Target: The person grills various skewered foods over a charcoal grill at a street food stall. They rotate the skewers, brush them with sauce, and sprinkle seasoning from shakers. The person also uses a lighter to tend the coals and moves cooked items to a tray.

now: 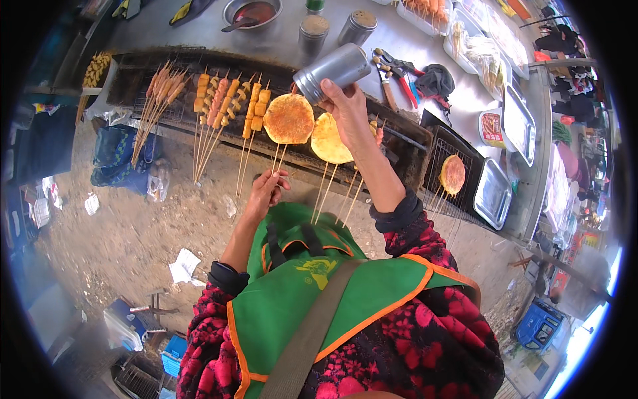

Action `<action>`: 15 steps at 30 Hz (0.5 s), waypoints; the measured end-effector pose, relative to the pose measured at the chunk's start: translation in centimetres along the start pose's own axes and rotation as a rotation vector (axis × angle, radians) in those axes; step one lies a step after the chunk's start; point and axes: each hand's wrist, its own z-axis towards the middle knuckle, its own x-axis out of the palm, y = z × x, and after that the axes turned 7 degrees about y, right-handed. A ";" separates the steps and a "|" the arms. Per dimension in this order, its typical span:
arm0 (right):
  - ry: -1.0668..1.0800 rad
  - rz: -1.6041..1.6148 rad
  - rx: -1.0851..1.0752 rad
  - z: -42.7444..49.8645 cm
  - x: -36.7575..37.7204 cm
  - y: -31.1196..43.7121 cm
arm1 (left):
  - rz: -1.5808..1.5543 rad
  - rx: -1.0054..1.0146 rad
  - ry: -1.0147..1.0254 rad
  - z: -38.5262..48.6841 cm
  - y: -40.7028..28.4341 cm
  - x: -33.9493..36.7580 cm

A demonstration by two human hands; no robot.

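Note:
My left hand (267, 192) grips two thin wooden skewers that carry a round flatbread (288, 119), browned and dusted reddish on top. Tilted over the right rim of that bread is a metal shaker (333, 72), held in my right hand (345, 107) with its top end pointing down to the left. A paler skewered flatbread (330, 139) lies just right of it, partly behind my right wrist. Several skewers of sausage (218, 103) and tofu-like cubes (260, 107) rest across the long charcoal grill (408, 139) to the left.
Two more shakers (314, 32) and a metal bowl of red sauce (253, 12) stand on the steel counter (279, 45). Red-handled pliers (406, 90) lie near the grill. At right, another flatbread (452, 174) sits on a wire rack beside a metal tray (492, 193). A bundle of sausage skewers (162, 95) leans at left.

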 end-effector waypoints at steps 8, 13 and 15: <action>-0.045 0.049 0.109 -1.6 -1.8 -1.0 | 0.059 0.010 -0.035 -0.3 -0.3 0.2; -0.060 -0.033 0.155 -0.5 -7.6 4.0 | 0.469 0.142 -0.229 -0.2 0.0 0.8; -0.184 -0.365 0.271 0.2 -10.7 7.0 | 0.832 0.266 -0.322 0.0 0.1 1.0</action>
